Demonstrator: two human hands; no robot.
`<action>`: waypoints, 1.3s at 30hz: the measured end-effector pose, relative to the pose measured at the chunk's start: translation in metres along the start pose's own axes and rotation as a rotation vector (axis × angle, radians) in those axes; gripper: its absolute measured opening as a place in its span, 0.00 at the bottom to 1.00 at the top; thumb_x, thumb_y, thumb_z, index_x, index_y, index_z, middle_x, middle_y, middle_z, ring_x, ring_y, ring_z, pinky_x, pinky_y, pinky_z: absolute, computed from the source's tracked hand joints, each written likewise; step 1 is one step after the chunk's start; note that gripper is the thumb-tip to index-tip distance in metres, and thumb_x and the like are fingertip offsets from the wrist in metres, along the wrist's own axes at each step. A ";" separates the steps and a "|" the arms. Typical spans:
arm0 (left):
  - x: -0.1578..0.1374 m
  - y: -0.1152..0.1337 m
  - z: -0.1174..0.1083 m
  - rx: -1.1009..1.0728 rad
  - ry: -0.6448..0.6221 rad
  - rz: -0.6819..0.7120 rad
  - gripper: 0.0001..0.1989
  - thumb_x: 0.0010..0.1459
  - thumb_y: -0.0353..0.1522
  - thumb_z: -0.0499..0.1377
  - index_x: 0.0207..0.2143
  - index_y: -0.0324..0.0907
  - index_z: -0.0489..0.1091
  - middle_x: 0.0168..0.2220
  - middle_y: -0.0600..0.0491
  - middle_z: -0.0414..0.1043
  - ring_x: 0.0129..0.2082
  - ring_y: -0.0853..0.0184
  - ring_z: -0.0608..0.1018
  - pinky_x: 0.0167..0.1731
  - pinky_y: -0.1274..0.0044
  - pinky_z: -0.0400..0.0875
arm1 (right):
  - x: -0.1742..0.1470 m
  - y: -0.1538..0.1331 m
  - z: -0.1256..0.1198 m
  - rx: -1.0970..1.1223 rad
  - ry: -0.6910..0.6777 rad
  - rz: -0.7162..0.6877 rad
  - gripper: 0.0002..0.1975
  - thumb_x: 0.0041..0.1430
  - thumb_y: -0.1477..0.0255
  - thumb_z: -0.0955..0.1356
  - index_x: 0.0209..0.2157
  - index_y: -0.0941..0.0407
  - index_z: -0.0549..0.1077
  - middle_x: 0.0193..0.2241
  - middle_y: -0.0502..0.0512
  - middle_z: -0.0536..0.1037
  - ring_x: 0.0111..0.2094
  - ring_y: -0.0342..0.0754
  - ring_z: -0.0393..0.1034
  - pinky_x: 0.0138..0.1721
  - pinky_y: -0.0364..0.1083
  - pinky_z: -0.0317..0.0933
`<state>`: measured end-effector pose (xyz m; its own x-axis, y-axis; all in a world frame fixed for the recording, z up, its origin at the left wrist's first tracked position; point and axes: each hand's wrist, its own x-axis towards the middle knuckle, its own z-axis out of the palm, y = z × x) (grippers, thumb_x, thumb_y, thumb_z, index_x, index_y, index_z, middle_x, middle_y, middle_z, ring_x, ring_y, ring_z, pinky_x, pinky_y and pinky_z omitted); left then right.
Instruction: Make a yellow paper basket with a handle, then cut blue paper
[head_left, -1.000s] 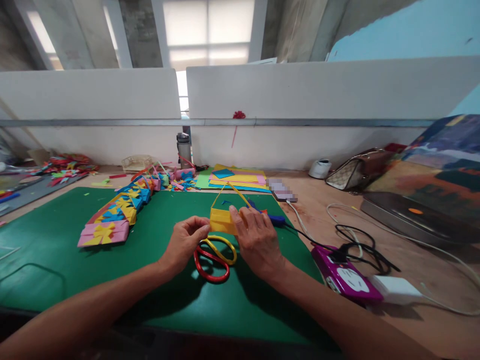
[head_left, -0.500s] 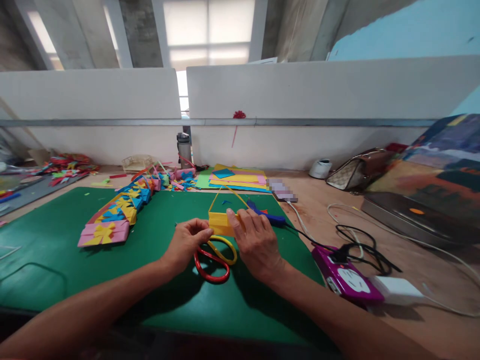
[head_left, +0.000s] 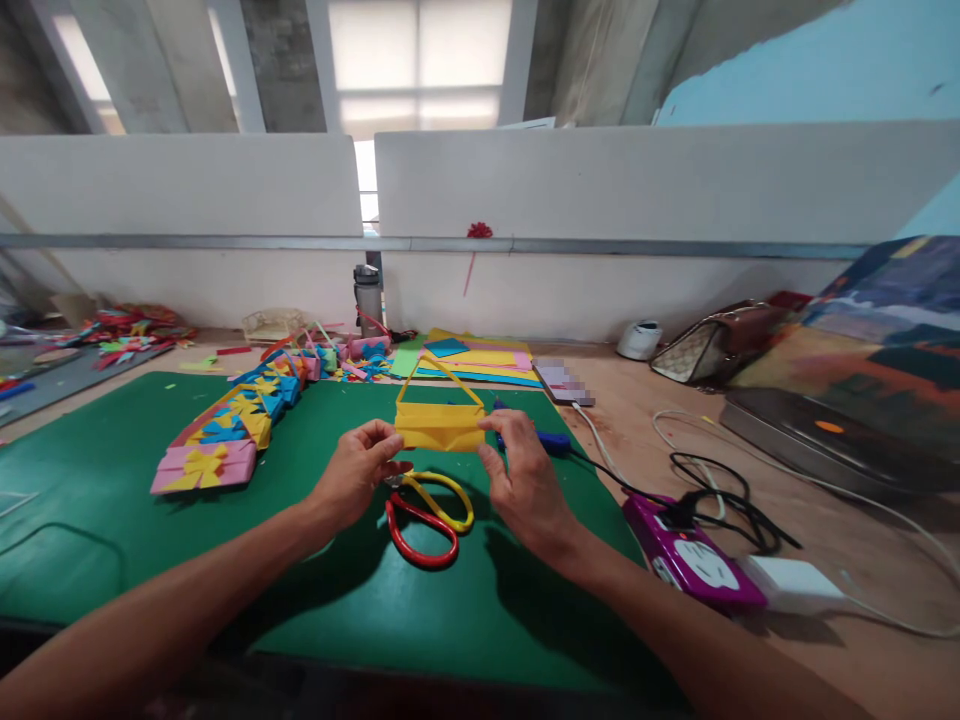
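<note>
A small yellow paper bag [head_left: 441,428] with a thin strip handle is held upright above the green mat [head_left: 360,610]. My left hand [head_left: 354,468] pinches its left edge between thumb and fingertips. At the right edge, my right hand [head_left: 523,482] grips it with thumb and forefinger. Scissors [head_left: 424,535] with one red and one yellow handle loop lie on the mat just below the bag; their blades are mostly hidden by my left hand. Behind my right hand rests a blue glue gun [head_left: 553,443], partly covered.
Several decorated paper bags stand in a row at left, a pink one [head_left: 204,467] nearest. Coloured sheets [head_left: 480,358] and a grey bottle [head_left: 367,300] are at the back. At right are a purple power strip [head_left: 694,555], black cables [head_left: 739,490] and a dark case [head_left: 817,440].
The yellow bag has moved slightly left and up. My right hand has shifted from covering its front to pinching its right edge, so the front now shows.
</note>
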<state>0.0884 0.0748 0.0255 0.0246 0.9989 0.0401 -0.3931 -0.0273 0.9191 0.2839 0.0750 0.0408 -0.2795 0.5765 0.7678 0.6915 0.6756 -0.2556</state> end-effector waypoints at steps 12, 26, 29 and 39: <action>-0.003 0.002 0.002 -0.028 0.015 0.016 0.15 0.38 0.34 0.67 0.22 0.38 0.63 0.25 0.58 0.66 0.24 0.73 0.71 0.29 0.75 0.72 | 0.004 -0.002 0.001 0.173 -0.157 0.287 0.04 0.52 0.71 0.63 0.26 0.55 0.64 0.28 0.53 0.70 0.32 0.48 0.65 0.37 0.48 0.59; 0.000 0.000 -0.002 -0.015 0.029 0.028 0.14 0.39 0.34 0.67 0.23 0.37 0.64 0.24 0.59 0.67 0.24 0.75 0.71 0.30 0.75 0.73 | 0.008 0.007 0.004 0.376 -0.153 0.464 0.06 0.49 0.68 0.64 0.23 0.56 0.67 0.26 0.51 0.69 0.29 0.47 0.63 0.32 0.46 0.57; -0.001 0.001 0.001 0.000 0.043 0.026 0.15 0.38 0.35 0.67 0.22 0.37 0.64 0.24 0.58 0.66 0.23 0.74 0.71 0.29 0.76 0.72 | 0.006 0.010 0.005 0.403 -0.158 0.447 0.06 0.49 0.69 0.63 0.22 0.56 0.67 0.28 0.52 0.69 0.31 0.47 0.63 0.34 0.46 0.57; -0.001 -0.002 -0.002 0.153 0.006 0.096 0.15 0.42 0.37 0.64 0.22 0.38 0.62 0.25 0.59 0.65 0.25 0.76 0.69 0.31 0.80 0.69 | 0.006 0.006 0.004 0.380 -0.148 0.426 0.07 0.50 0.73 0.61 0.21 0.55 0.63 0.31 0.55 0.67 0.35 0.49 0.62 0.41 0.49 0.56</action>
<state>0.0874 0.0738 0.0231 -0.0125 0.9916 0.1288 -0.2487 -0.1279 0.9601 0.2838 0.0842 0.0415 -0.1383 0.8728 0.4681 0.4840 0.4720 -0.7369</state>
